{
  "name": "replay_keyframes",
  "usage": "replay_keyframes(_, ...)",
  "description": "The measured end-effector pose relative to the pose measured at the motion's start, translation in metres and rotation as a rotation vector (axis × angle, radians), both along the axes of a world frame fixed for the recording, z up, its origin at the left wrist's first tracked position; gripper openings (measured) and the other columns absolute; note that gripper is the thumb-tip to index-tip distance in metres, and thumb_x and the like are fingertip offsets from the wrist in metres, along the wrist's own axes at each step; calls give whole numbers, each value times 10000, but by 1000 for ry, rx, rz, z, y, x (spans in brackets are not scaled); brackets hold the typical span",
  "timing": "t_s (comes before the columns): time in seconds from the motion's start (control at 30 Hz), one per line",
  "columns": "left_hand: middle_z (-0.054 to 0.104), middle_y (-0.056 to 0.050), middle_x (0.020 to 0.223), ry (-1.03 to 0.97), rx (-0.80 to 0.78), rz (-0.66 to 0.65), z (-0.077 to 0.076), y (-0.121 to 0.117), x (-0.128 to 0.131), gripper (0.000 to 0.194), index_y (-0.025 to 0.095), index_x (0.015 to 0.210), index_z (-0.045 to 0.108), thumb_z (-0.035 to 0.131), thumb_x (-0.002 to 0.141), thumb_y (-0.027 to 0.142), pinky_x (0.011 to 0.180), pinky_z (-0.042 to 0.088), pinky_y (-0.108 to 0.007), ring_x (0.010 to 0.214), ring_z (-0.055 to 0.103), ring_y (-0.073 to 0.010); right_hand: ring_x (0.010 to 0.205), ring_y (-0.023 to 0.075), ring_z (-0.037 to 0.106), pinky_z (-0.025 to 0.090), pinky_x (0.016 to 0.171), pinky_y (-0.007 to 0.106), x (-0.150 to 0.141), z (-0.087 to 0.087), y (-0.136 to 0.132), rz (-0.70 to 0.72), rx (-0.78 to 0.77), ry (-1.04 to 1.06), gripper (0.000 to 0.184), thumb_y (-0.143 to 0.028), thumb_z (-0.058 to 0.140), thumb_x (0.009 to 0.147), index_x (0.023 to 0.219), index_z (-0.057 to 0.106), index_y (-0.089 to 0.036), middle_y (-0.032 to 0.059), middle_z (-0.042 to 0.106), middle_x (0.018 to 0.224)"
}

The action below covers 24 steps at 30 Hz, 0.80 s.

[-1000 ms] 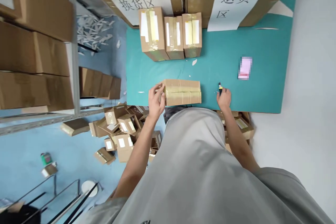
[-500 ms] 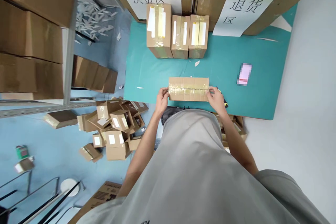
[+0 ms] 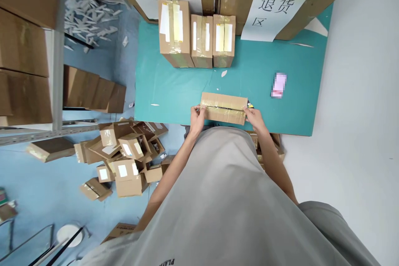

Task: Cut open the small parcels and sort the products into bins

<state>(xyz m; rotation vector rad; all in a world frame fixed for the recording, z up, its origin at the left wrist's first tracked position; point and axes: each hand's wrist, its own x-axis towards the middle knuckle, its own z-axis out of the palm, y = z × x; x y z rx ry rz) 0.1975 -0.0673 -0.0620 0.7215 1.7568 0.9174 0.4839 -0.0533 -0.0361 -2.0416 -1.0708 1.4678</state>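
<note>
A taped cardboard box (image 3: 223, 108) lies lengthwise at the near edge of the teal table (image 3: 174, 87). My left hand (image 3: 197, 118) grips its left end with fingers curled over the top. At the box's right end my right hand (image 3: 254, 117) holds on, fingers closed on the corner. A small black and yellow tool (image 3: 249, 104) peeks out just beyond my right hand, mostly hidden.
Three taped boxes (image 3: 195, 33) stand in a row at the table's far side, before two big cartons with paper signs (image 3: 274, 6). A pink item (image 3: 279, 85) lies right. Several small boxes (image 3: 124, 158) litter the blue floor left, beside shelving (image 3: 28, 50).
My right hand left the tool on the table and came to the box's right end. Both hands now hold the box, which sits slightly tilted near the edge.
</note>
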Motion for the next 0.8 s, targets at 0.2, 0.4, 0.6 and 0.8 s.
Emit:
replay_keyframes(0.2, 688, -46, 1013, 49, -13, 5, -13, 5, 1, 417, 256, 809, 506, 699, 1039, 545, 1069, 499, -385, 1091, 636, -239, 882, 287, 741, 613, 872, 372, 0, 7, 1, 86, 66, -199, 584, -770, 551, 1003, 849, 755, -245, 21, 717, 706)
replay_keyframes(0.4, 539, -18, 838, 118, 56, -51, -12, 9, 3, 528, 264, 663, 360, 764, 963, 423, 1083, 493, -383, 1116, 600, -255, 981, 314, 774, 607, 928, 393, 1, 9, -2, 127, 49, -231, 544, -755, 649, 954, 878, 808, -241, 51, 826, 856)
replay_keyframes(0.6, 706, -55, 1092, -20, 34, -168, -6, 1, -19, 131, 244, 902, 597, 702, 875, 317, 1072, 550, -386, 1129, 681, -245, 1093, 330, 795, 606, 1051, 460, 4, 18, -5, 146, 103, -184, 469, -643, 749, 918, 1116, 868, -234, 96, 861, 1196)
replay_keyframes(0.8, 549, -176, 1720, 1, 105, -525, 2, -29, -40, 808, 266, 1603, 551, 810, 883, 527, 1283, 498, -511, 1633, 514, -350, 1041, 321, 809, 598, 1081, 470, 1, 30, 4, 320, 150, -287, 926, -597, 724, 998, 1815, 426, -281, 106, 823, 1346)
